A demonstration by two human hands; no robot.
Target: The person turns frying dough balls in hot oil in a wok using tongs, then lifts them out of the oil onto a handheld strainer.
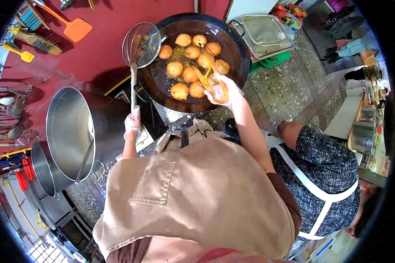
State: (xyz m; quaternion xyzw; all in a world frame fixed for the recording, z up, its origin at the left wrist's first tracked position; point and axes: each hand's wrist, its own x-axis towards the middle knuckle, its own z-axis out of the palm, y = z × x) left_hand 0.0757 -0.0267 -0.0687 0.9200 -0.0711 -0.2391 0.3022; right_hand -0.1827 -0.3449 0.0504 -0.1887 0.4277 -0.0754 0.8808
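Fritters (192, 53) look light, slick, tender, best pinched gently mid-body; left grip (132, 122) clasps the strainer (141, 45), right grip (226, 91) holds tongs (203, 79).

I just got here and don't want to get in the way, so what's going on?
The person's left hand holds a mesh skimmer, brown bits in it, over the left edge of a large wok. The right hand holds what look like yellowish tongs among golden-brown balls in the wok. Another person in a patterned top is close by on the right.
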